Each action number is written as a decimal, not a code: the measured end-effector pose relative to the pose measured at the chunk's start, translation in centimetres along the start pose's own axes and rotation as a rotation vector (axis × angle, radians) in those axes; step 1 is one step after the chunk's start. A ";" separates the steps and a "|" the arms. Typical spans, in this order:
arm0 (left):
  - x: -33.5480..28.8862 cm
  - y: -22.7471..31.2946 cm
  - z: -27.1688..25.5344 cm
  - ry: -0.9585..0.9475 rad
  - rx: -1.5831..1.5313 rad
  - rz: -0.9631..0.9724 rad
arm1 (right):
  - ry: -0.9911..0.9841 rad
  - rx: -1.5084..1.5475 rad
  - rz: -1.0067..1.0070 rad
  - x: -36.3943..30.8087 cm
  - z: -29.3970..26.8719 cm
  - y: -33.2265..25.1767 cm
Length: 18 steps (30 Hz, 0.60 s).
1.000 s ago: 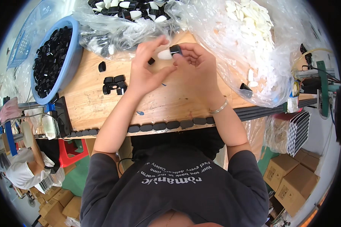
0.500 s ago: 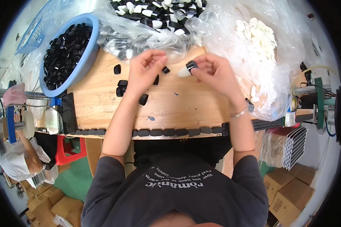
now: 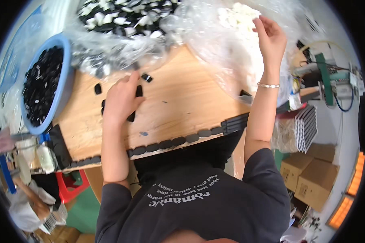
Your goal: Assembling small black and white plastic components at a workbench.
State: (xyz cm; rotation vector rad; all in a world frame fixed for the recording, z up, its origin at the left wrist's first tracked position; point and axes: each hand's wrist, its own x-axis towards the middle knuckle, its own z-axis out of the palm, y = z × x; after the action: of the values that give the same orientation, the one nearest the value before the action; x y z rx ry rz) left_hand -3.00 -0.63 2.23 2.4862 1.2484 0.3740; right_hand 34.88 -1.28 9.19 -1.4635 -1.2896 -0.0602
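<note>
Left grip (image 3: 122,96) is spread among black caps (image 3: 139,90); right grip (image 3: 272,42), closure unclear, beside white pieces (image 3: 238,18).

**One table (image 3: 182,97), and the count is on!**

Two hands in play here: one left hand (image 3: 121,99), one right hand (image 3: 271,38), and one bracelet (image 3: 268,85) beside the right. Over at the table's left edge, one blue basin (image 3: 69,77), its black pieces (image 3: 42,85) far too many to tally. Up toward the far edge, two heaps: one black-and-white heap (image 3: 125,18), one white heap (image 3: 241,20). Now the strays: one black piece near the basin, one just past the left hand, one toward the right edge. Around the left hand, I make it at least three more, though it covers part of that group. Along the near edge, at least seven dark pads (image 3: 178,141). Off the near left corner, one red stool (image 3: 74,187), one co-worker (image 3: 32,206).
</note>
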 end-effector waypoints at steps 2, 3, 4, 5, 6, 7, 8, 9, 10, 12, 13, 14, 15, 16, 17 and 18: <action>0.2 0.3 0.1 -0.059 -0.030 0.008 | 0.056 -0.086 0.083 -0.6 -3.7 4.3; 0.2 0.5 0.2 -0.080 -0.033 0.023 | -0.085 -0.247 0.145 -1.0 -5.2 6.0; 0.3 0.6 0.4 -0.101 -0.032 0.033 | -0.229 -0.403 0.213 -1.2 -5.8 6.1; 0.4 0.7 0.5 -0.102 -0.039 0.046 | -0.283 -0.512 0.239 -1.9 -5.9 5.6; 0.6 0.9 0.6 -0.089 -0.072 0.044 | -0.335 -0.489 0.209 -2.4 -5.9 6.5; 0.7 1.1 0.6 -0.074 -0.101 0.038 | -0.387 -0.461 0.177 -2.8 -5.7 7.1; 0.8 0.9 0.8 -0.046 -0.123 0.080 | -0.380 -0.464 0.176 -2.8 -5.8 7.5; 1.0 1.0 0.8 -0.044 -0.121 0.087 | -0.393 -0.478 0.080 -2.7 -5.7 8.0; 1.1 1.0 0.9 -0.031 -0.116 0.102 | -0.411 -0.487 -0.015 -2.8 -5.4 7.7; 1.2 1.2 1.1 -0.020 -0.105 0.118 | -0.341 -0.508 -0.115 -2.7 -5.2 7.0; 1.3 1.3 1.0 -0.050 -0.114 0.125 | -0.271 -0.521 -0.220 -2.3 -4.6 6.0; 1.4 1.1 1.0 -0.078 -0.119 0.120 | -0.273 -0.497 -0.226 -2.4 -3.7 4.4; 1.2 0.8 1.4 -0.071 -0.105 0.094 | -0.340 -0.141 -0.113 -3.0 -2.9 1.6; 0.9 0.4 1.8 -0.071 -0.127 0.099 | -0.407 0.217 0.005 -4.0 -2.4 -1.5; 0.8 0.2 2.1 -0.073 -0.155 0.115 | -0.537 0.551 0.075 -5.7 -2.8 -4.9; 0.8 0.0 2.3 -0.113 -0.152 0.077 | -0.526 0.690 0.042 -8.4 -2.6 -8.2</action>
State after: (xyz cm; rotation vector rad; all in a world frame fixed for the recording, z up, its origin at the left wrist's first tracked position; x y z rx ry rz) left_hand -1.68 -0.37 0.23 2.3946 1.0432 0.3292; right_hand 27.25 -10.48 10.21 -0.9219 -1.4863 0.7707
